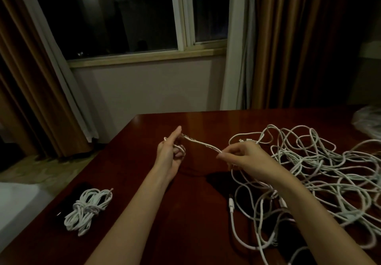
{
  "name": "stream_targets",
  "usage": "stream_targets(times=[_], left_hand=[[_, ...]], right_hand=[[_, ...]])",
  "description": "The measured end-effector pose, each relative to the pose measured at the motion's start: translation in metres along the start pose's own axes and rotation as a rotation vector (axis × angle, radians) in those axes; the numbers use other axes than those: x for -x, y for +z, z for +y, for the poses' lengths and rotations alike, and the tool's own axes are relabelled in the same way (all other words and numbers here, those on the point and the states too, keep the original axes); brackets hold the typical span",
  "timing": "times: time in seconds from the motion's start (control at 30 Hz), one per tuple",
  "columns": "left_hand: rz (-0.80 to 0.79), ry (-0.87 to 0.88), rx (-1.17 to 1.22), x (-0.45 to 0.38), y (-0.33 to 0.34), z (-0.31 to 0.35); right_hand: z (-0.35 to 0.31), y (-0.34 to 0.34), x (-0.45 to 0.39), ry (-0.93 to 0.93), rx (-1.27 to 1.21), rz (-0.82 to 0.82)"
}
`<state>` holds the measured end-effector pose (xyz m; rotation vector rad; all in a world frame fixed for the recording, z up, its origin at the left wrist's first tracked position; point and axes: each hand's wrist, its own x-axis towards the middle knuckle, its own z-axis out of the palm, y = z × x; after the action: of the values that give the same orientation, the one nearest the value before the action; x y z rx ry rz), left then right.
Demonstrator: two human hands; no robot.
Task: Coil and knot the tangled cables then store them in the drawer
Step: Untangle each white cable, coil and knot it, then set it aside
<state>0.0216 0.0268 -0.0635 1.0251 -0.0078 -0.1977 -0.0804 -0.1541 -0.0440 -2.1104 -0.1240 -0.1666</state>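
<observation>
The left hand (169, 155) stood upright over the middle of the tabletop (206, 124), thumb raised and fingers curled around a few small loops of white cable (203, 144). From those loops one stretch of the cable ran straight across to the right hand (245, 157), which pinched it between thumb and fingertips. That stretch lay nearly level, its long axis running left to right and dipping slightly toward the right hand, clear of the wood below.

Behind the right hand the same cable appeared to drop into the tangled pile (321, 174) spread toward the right edge of the tabletop, though exactly where it joined could not be made out. The slack therefore lay on the right side, nearest the right hand, while the growing coil sat with the left.

A finished bundle (87, 209), coiled and knotted, lay near the left edge toward the near corner. No drawer was in sight.

The next wrap probably called for the right hand to feed more slack leftward around the left hand's fingers.
</observation>
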Motion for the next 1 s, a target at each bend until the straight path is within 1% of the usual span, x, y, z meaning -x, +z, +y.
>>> stream_targets(times=[0.03, 0.07, 0.17, 0.23, 0.27, 0.3, 0.33, 0.37, 0.4, 0.43, 0.47, 0.5, 0.53, 0.6, 0.67, 0.77, 0.83, 0.9, 0.93, 1.0], left_hand=[[0.018, 0.023, -0.073, 0.001, 0.000, 0.000], [0.024, 0.067, -0.208, 0.002, -0.001, 0.000], [0.003, 0.245, -0.775, 0.003, -0.005, 0.000], [0.009, 0.343, -1.045, 0.004, -0.006, -0.001], [0.035, 0.439, -1.177, 0.007, -0.003, -0.001], [0.062, 0.585, -1.279, 0.011, 0.001, -0.001], [0.061, 0.745, -1.315, 0.015, 0.007, -0.001], [0.005, 0.858, -1.288, 0.020, 0.013, -0.002], [-0.102, 0.879, -1.243, 0.023, 0.018, -0.005], [-0.239, 0.828, -1.206, 0.028, 0.022, -0.009], [-0.364, 0.737, -1.191, 0.031, 0.025, -0.015], [-0.443, 0.660, -1.191, 0.033, 0.027, -0.020], [-0.467, 0.640, -1.192, 0.033, 0.027, -0.023], [-0.434, 0.680, -1.136, 0.030, 0.025, -0.024], [-0.355, 0.686, -1.031, 0.028, 0.025, -0.019], [-0.243, 0.577, -0.825, 0.027, 0.028, -0.010], [-0.098, 0.495, -0.654, 0.022, 0.025, -0.003], [0.037, 0.442, -0.484, 0.012, 0.015, 0.006], [0.076, 0.429, -0.445, 0.009, 0.010, 0.009], [0.108, 0.385, -0.445, 0.003, 0.002, 0.010]], right_hand=[[0.001, -0.001, -0.001, -0.007, 0.014, 0.035], [0.002, -0.001, -0.002, -0.014, 0.029, 0.086], [0.006, -0.003, -0.003, -0.032, 0.071, 0.231], [0.005, -0.002, -0.002, -0.043, 0.134, 0.242], [0.005, -0.002, -0.002, -0.045, 0.167, 0.232], [0.005, -0.001, -0.001, -0.045, 0.194, 0.220], [0.004, 0.000, -0.001, -0.043, 0.217, 0.207], [0.003, 0.001, -0.002, -0.044, 0.239, 0.195], [0.002, 0.002, -0.002, -0.049, 0.259, 0.182], [0.000, 0.003, -0.002, -0.055, 0.268, 0.172], [-0.001, 0.004, -0.001, -0.065, 0.257, 0.165], [-0.001, 0.005, -0.001, -0.076, 0.235, 0.157], [-0.002, 0.005, 0.000, -0.086, 0.209, 0.149], [-0.002, 0.003, 0.001, -0.086, 0.146, 0.151], [-0.003, 0.000, 0.000, -0.069, 0.070, 0.142], [-0.004, -0.001, 0.001, -0.062, 0.043, 0.064], [-0.001, -0.002, 0.002, -0.073, 0.037, 0.025], [0.000, -0.004, 0.003, -0.063, -0.068, 0.029], [0.000, -0.005, 0.003, -0.055, -0.130, 0.045], [-0.002, -0.007, 0.003, -0.052, -0.193, 0.067]])
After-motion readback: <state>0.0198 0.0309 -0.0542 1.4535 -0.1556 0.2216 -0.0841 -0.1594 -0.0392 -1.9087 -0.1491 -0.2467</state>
